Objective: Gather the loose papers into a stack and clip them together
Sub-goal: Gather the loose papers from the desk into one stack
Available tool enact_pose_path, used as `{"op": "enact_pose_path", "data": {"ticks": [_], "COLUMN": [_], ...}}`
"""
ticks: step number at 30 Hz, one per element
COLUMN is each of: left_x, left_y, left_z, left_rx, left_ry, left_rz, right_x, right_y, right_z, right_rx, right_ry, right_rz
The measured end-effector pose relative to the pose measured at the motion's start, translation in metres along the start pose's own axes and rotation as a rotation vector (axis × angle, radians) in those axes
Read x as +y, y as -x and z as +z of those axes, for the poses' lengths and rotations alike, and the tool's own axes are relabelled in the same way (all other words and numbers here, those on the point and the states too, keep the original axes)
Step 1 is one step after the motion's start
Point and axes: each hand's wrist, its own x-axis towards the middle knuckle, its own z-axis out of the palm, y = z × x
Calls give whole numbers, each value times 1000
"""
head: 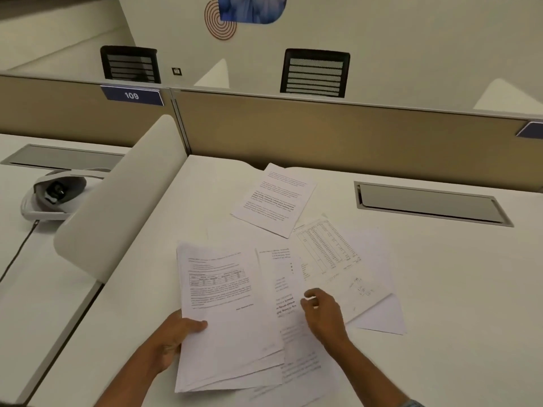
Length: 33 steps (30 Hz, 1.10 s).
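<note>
My left hand (176, 333) grips a fanned bundle of printed sheets (229, 312) by its left edge, thumb on top, lifted a little off the white desk (440, 289). My right hand (323, 314) hovers with curled fingers over a loose sheet of text (282, 277) lying just right of the bundle; whether it pinches that sheet is unclear. A sheet with a table (338, 254) lies further right over blank sheets (382, 318). Another text page (274, 199) lies apart at the back. No clip is visible.
A tan partition (323, 133) closes the desk's far side, a white curved divider (123, 198) its left. A grey cable hatch (432, 204) is set into the desk at right. A white headset (55, 192) with a cable lies on the neighbouring desk.
</note>
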Motion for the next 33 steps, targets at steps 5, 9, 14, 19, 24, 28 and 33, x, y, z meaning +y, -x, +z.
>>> {"op": "enact_pose_path", "data": {"ticks": [5, 9, 14, 19, 24, 28, 33], "left_x": [-8, -10, -12, -17, -25, -25, -15], "left_y": [-1, 2, 4, 10, 18, 22, 22], "left_z": [-11, -5, -1, 0, -1, 8, 19], "left_rx": [24, 46, 62, 28, -21, -52, -68], "left_ry": [0, 48, 99, 235, 439, 471, 527], "left_rz": [-12, 9, 37, 20, -21, -26, -18], "right_x": [33, 32, 32, 33, 36, 31, 25], "right_y": [16, 25, 27, 28, 23, 23, 23], "right_z": [-6, 3, 9, 11, -9, -22, -18], "right_rx": [28, -41, -58, -57, -63, -177, -255], "right_ry": [356, 471, 382, 226, -169, -523, -577], "right_rz": [-13, 0, 28, -51, -4, 137, 173]}}
